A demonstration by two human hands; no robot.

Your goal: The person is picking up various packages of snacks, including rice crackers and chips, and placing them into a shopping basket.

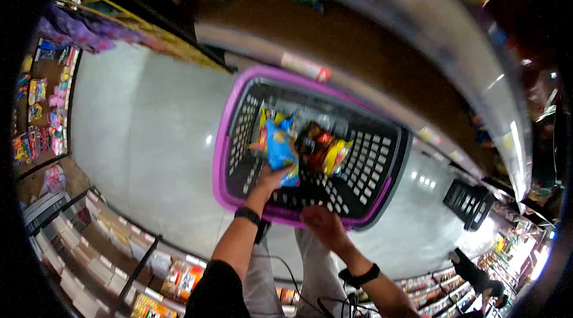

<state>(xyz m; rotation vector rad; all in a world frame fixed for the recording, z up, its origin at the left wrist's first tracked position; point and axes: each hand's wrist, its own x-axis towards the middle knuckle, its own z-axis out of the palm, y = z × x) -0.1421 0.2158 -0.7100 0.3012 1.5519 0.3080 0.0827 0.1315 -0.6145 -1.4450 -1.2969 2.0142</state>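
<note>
In the head view, a black shopping basket (370,166) with a purple rim (222,157) fills the middle. My left hand (273,178) reaches over its near side, fingers closed around the lower end of a blue snack bag (280,144). That bag is inside the basket, above other packets. Beside it lie a dark red and brown packet (316,142) and a yellow packet (338,156). My right hand (322,224) is at the near rim with its fingers curled in. It is slightly blurred, and whatever it may hold is hidden.
A shelf (382,73) with price labels runs along the far side, close to the basket. Grey floor (137,127) stretches left. Another black basket (468,203) stands at right. Stocked shelves (107,240) line the near side. Another person (474,273) is at lower right.
</note>
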